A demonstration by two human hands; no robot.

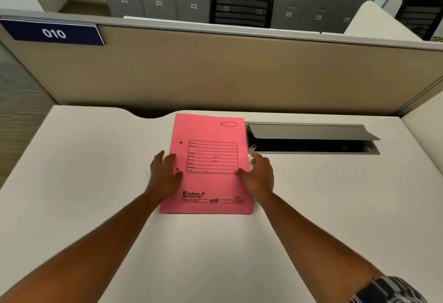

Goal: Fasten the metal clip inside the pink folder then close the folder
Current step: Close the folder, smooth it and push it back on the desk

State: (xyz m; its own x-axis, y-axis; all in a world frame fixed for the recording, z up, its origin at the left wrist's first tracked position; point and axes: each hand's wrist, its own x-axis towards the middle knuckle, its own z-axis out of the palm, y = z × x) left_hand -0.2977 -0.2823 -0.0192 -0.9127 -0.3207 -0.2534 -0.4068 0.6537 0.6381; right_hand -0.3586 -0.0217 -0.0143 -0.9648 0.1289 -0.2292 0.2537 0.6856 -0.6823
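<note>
The pink folder point(211, 166) lies shut and flat on the white desk point(96, 159), printed cover up, its spine edge with 2 punched holes toward the left; the metal clip is inside and hidden from view, so whether it is fastened cannot be told from here. The left hand point(165, 173) rests open on the spine edge, fingers spread and clamped on nothing; the right hand point(260, 175) rests open at the free edge, thumb on the cover and fingers on the desk just beside it, also gripping nothing.

Judging by the closed cover, the step in hand is either opening it to reach the clip or squaring it up after closing (the frame alone does not settle which). To open it well, the left palm should pin the spine side so the folder does not slide; the right fingertips should slip under the free edge of the top cover only and swing it over leftward. The open cable tray point(311, 139) sits just beside the folder's right edge; the right hand should stay clear of its raised lid.
</note>
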